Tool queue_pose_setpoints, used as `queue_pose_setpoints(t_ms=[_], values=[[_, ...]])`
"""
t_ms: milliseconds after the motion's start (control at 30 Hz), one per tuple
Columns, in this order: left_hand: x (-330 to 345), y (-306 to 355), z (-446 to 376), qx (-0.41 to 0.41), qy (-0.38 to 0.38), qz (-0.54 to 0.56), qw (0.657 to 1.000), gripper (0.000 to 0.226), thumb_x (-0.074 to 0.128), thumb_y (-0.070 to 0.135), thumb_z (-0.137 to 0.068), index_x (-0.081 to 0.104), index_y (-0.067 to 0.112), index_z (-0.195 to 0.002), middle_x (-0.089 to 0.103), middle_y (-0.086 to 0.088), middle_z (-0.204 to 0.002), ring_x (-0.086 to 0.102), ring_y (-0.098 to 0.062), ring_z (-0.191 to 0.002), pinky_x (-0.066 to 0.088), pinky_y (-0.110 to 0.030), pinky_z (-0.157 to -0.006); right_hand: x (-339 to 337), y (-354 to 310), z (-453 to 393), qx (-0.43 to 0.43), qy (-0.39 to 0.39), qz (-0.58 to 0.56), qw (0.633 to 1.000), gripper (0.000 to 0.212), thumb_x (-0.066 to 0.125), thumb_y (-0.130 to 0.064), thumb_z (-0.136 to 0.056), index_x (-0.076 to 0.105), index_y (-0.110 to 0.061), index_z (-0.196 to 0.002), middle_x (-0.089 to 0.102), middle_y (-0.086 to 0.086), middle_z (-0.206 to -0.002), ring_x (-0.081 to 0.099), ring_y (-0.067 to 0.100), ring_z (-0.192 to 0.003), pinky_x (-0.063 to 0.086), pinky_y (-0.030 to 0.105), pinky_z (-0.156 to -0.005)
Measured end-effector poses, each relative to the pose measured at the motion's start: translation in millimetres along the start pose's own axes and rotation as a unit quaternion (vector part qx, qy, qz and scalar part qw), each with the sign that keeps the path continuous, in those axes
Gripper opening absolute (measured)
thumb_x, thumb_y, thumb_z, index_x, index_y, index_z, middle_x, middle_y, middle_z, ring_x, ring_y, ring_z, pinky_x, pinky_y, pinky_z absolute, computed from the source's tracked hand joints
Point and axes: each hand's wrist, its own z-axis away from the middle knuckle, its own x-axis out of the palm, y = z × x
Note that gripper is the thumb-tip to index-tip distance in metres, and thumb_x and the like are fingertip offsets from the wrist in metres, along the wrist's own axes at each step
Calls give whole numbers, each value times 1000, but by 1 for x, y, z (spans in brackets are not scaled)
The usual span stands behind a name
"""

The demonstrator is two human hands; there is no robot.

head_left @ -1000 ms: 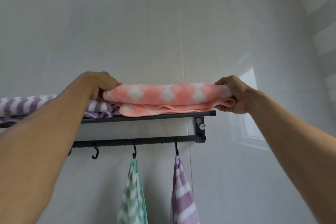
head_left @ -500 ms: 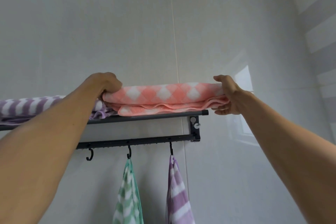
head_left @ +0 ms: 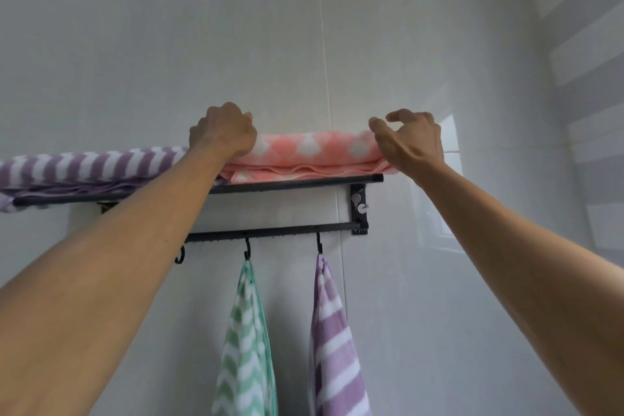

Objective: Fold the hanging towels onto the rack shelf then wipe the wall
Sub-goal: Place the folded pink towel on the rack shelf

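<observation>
A folded pink checked towel [head_left: 310,152] lies on the black rack shelf [head_left: 297,184], next to a folded purple striped towel [head_left: 87,164] on the shelf's left part. My left hand [head_left: 221,132] sits on the pink towel's left end, its fingers curled over the cloth. Over the right end hovers my right hand [head_left: 410,138], fingers loosely bent and holding nothing. Below, a green striped towel [head_left: 244,348] and a purple striped towel [head_left: 336,348] hang from hooks on the lower rail [head_left: 280,231]. The grey tiled wall [head_left: 169,44] rises behind the rack.
One bare hook [head_left: 180,255] hangs at the rail's left, partly behind my left forearm. The rack's right bracket [head_left: 359,209] is fixed to the wall. A side wall with pale stripes [head_left: 591,78] meets the tiled wall at the right.
My right hand has let go of the pink towel's right end and risen above it. My left hand has moved up onto the towel's top. The towel now lies flat on the shelf.
</observation>
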Motion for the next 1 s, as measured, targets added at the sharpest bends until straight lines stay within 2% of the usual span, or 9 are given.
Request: queue_pose_setpoints(t_ms=[133, 267, 400, 467, 567, 733, 833, 933, 1000], values=[[3, -14, 32, 54, 78, 22, 995, 38, 37, 30, -103, 60, 5, -87, 61, -15, -88, 56, -33, -82, 48, -45, -82, 8, -5, 33, -26, 0, 17, 1000, 52, 54, -51, -87, 62, -24, -131, 50, 9, -141, 49, 30, -128, 46, 45, -100], [2, -32, 55, 85, 121, 35, 988, 36, 39, 28, -104, 64, 3, -106, 67, -17, -102, 61, -33, -96, 53, -49, -86, 16, -11, 64, -4, -19, 10, 1000, 52, 55, -47, -86, 63, -22, -131, 55, 7, -141, 40, 28, -139, 43, 42, -102], [0, -51, 75, 78, 128, 61, 987, 28, 43, 26, -103, 62, 5, -109, 65, -17, -107, 59, -32, -99, 49, -40, -79, 18, -17, 93, -10, -38, 3, 999, 51, 58, -40, -86, 65, -16, -130, 62, 8, -134, 56, 28, -124, 49, 41, -101], [-2, -58, 89, 80, 123, 69, 987, 27, 44, 26, -103, 62, 6, -104, 65, -16, -102, 59, -31, -94, 52, -43, -80, 13, -19, 104, 1, -43, 0, 999, 45, 60, -35, -87, 67, -14, -126, 68, 8, -123, 61, 28, -114, 51, 38, -97], [-8, -69, 106, 62, 112, 102, 987, 20, 46, 26, -101, 58, 12, -92, 64, -13, -99, 61, -32, -91, 55, -46, -79, 8, -25, 119, 15, -72, 1, 997, 38, 60, -25, -86, 68, -13, -122, 66, 6, -104, 64, 25, -95, 51, 34, -87], [-11, -84, 139, 3, 60, 122, 991, 17, 53, 26, -99, 64, 14, -95, 68, -6, -97, 60, -22, -87, 45, -34, -73, 10, -24, 142, 31, -144, -30, 989, 36, 63, -25, -87, 69, -16, -121, 70, 6, -120, 65, 22, -101, 53, 32, -95], [-8, -95, 169, -54, 21, 146, 988, 12, 57, 24, -97, 64, 18, -89, 65, 0, -89, 60, -21, -84, 42, -31, -73, 17, -18, 166, 31, -203, -47, 978, 27, 63, -20, -91, 72, -12, -115, 72, 8, -112, 65, 17, -90, 51, 23, -80], [11, -111, 207, -113, -32, 163, 980, 10, 61, 22, -95, 69, 16, -91, 69, -1, -93, 63, -20, -87, 48, -30, -78, 31, -4, 198, 43, -251, -67, 965, 20, 64, -18, -93, 73, -12, -110, 73, 7, -99, 67, 12, -78, 49, 15, -62], [25, -122, 230, -158, -78, 171, 969, 10, 62, 23, -93, 71, 18, -93, 71, -1, -96, 65, -21, -91, 50, -29, -82, 45, 6, 219, 59, -289, -67, 953, 17, 65, -18, -92, 74, -13, -106, 74, 8, -98, 71, 19, -83, 53, 21, -69]])
